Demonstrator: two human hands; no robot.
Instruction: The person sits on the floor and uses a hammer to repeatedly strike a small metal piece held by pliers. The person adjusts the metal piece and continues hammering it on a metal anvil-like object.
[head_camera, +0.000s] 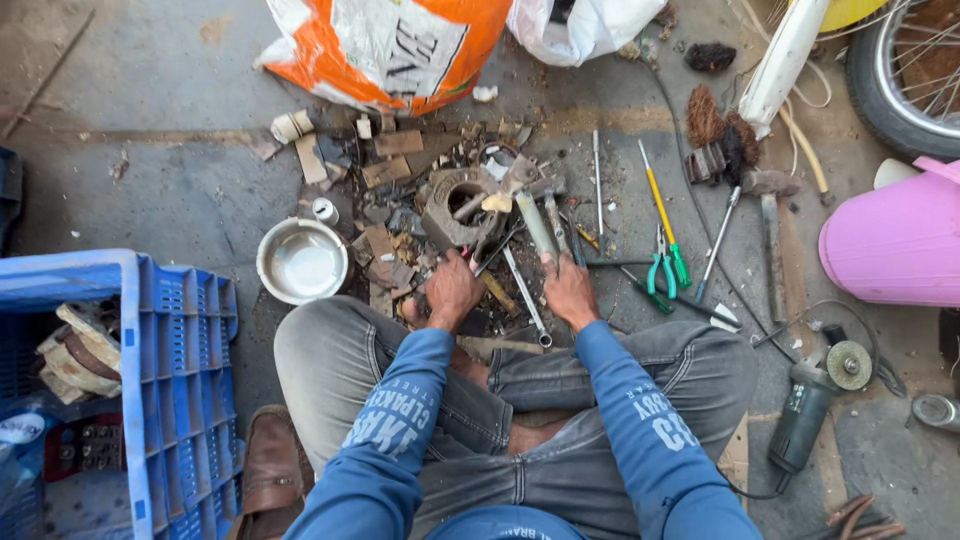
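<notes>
Both hands work the scrap pile: left hand (452, 290) closed on small greasy metal, right hand (570, 292) clamped around a heavy-looking, stiff grey steel bar (537, 225), probably slippery; best gripped low.

An orange-and-white printed sack (385, 45) lies beside a white bag (585, 28) at top.

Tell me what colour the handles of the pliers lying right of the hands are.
Green: the pliers have green handles, seen clearly in the head view.

Single head-worn view, looking steeply down over crossed legs onto a concrete floor (150, 190); close above both hands (452, 292), scattered tools just beyond them, blue crate (170, 360) off left.
</notes>
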